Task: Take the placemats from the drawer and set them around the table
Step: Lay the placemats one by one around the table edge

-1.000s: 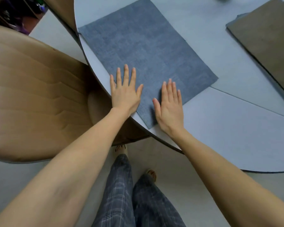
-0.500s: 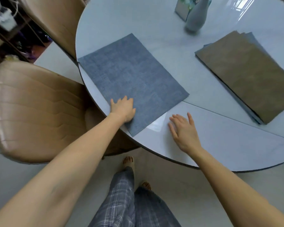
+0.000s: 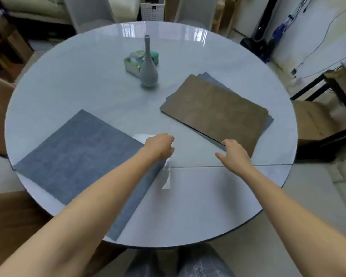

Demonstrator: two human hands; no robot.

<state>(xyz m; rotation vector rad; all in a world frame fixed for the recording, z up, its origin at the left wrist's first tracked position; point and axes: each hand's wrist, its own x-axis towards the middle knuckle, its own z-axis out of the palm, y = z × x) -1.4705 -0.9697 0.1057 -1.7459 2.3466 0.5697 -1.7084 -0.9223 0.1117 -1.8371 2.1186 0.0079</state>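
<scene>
A round, glossy grey table is seen from above in a cluttered room, with cables along the wall at two o'clock. The left hand is held loosely curled above the table near its middle, gripping nothing, just past the far right corner of a blue-grey placemat. That placemat is laid flat at eight o'clock, reaching the table's near left edge, and is partly covered by the left forearm. The right hand is spread open at four o'clock, its fingertips touching the near edge of a stack of placemats; whether the edge is pinched cannot be told. A brown mat lies on top of the stack, with blue-grey ones showing beneath. A slender grey vase is stood at twelve o'clock, a small green box just behind it.
</scene>
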